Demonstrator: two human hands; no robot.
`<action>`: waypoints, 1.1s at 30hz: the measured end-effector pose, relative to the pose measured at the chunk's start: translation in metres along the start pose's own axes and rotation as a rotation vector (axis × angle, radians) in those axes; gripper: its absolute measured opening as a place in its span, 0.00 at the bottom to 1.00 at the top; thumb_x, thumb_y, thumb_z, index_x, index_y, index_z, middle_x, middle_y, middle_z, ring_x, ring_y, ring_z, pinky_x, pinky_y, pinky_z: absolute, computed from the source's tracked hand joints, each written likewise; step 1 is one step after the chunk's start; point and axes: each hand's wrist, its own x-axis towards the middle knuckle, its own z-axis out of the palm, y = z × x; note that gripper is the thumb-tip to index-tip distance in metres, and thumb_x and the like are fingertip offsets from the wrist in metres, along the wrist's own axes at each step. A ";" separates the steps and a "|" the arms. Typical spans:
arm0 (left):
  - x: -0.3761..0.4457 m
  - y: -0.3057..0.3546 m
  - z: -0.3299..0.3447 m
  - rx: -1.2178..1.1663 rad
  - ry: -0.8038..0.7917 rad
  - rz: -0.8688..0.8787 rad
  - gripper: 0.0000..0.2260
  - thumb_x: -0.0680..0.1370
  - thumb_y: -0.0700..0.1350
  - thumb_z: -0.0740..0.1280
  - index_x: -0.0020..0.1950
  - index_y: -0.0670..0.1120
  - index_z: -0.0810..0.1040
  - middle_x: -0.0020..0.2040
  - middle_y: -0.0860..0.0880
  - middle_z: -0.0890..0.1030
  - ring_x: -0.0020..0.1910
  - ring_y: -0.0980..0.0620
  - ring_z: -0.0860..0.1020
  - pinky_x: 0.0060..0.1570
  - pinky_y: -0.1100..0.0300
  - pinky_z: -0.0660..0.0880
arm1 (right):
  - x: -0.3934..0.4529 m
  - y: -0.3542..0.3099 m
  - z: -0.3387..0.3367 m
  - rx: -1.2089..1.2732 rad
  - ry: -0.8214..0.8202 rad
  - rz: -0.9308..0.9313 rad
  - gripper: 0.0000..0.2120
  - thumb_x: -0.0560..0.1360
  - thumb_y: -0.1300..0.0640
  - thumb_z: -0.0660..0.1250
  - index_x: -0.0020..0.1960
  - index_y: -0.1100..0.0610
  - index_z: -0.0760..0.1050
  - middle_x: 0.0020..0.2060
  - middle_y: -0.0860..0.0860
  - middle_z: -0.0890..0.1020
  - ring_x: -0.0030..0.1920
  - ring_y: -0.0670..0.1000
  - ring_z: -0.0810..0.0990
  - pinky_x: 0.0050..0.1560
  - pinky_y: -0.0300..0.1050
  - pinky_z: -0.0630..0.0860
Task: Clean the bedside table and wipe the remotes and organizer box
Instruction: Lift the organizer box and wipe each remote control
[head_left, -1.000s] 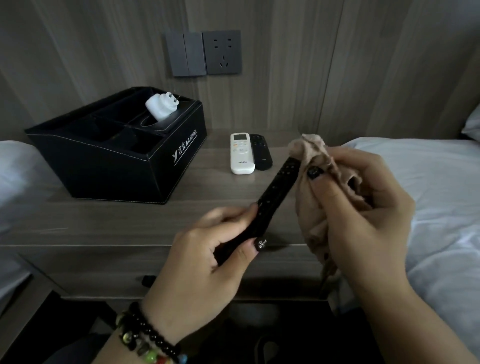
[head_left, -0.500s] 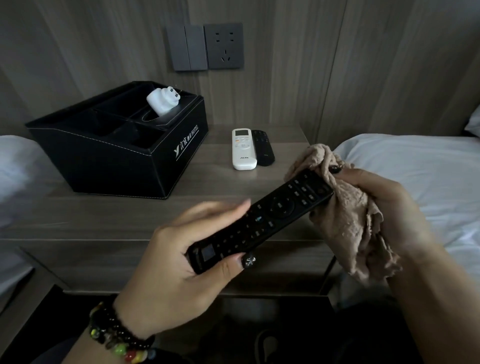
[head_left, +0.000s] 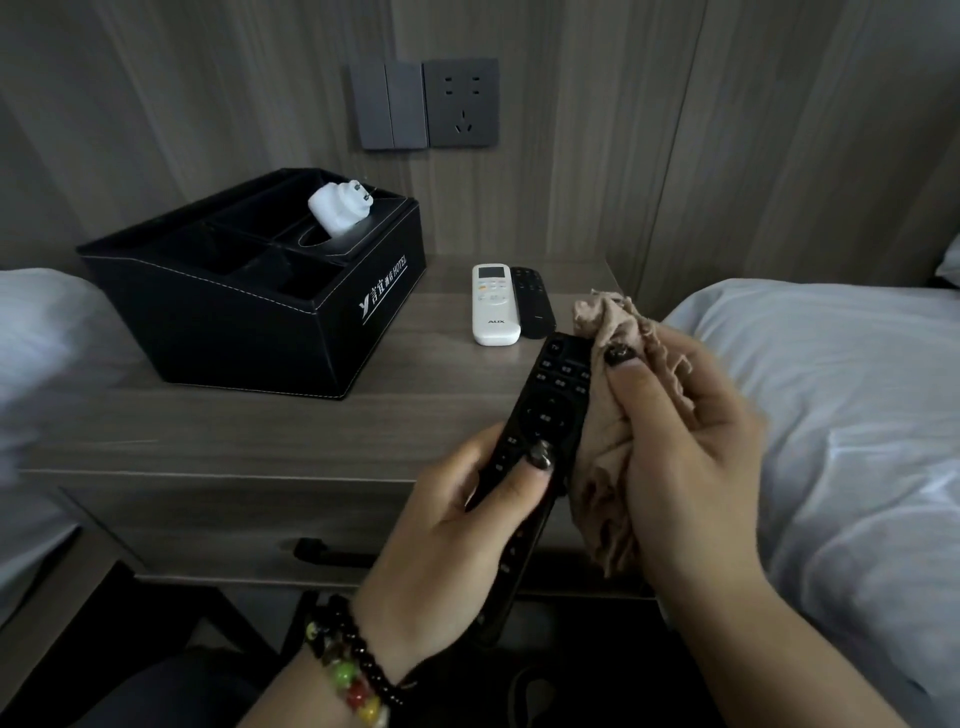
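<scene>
My left hand (head_left: 462, 540) grips a long black remote (head_left: 550, 410) around its middle, buttons facing up, its far end pointing away from me. My right hand (head_left: 691, 457) holds a crumpled beige cloth (head_left: 608, 447) against the remote's right side, thumb on the cloth near the remote's top. A white remote (head_left: 493, 304) and a smaller black remote (head_left: 532, 301) lie side by side at the back of the wooden bedside table (head_left: 270, 426). The black organizer box (head_left: 249, 322) stands on the table's left half.
A white plug adapter (head_left: 340, 208) sits in the box's rear compartment. Wall switches and a socket (head_left: 460, 104) are above the table. White bedding lies to the right (head_left: 831, 415) and left (head_left: 41, 332). A drawer handle (head_left: 332, 553) shows on the table's front.
The held remote has swung from lying crosswise to pointing away from me. My left hand moved up along it, and the cloth shifted from its far end to its right side.
</scene>
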 end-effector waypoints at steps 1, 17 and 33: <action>0.002 -0.003 0.002 -0.047 0.028 -0.008 0.11 0.74 0.53 0.63 0.49 0.65 0.82 0.49 0.57 0.85 0.52 0.61 0.81 0.50 0.69 0.75 | -0.002 0.001 0.002 -0.024 0.013 -0.007 0.10 0.73 0.59 0.65 0.53 0.54 0.81 0.43 0.46 0.85 0.44 0.40 0.81 0.46 0.32 0.75; 0.030 0.001 0.003 -0.764 0.431 -0.031 0.18 0.78 0.54 0.58 0.57 0.47 0.81 0.41 0.50 0.81 0.40 0.54 0.79 0.43 0.59 0.78 | -0.038 0.005 0.022 -0.083 -0.326 -0.166 0.13 0.73 0.58 0.68 0.57 0.55 0.81 0.50 0.49 0.81 0.52 0.45 0.81 0.50 0.30 0.73; 0.026 0.005 -0.021 -0.891 0.110 -0.132 0.25 0.74 0.57 0.62 0.67 0.47 0.75 0.70 0.44 0.73 0.67 0.50 0.73 0.69 0.47 0.66 | -0.061 0.000 0.027 -0.313 -0.294 -0.576 0.14 0.72 0.60 0.67 0.57 0.60 0.80 0.54 0.55 0.79 0.56 0.53 0.80 0.57 0.46 0.74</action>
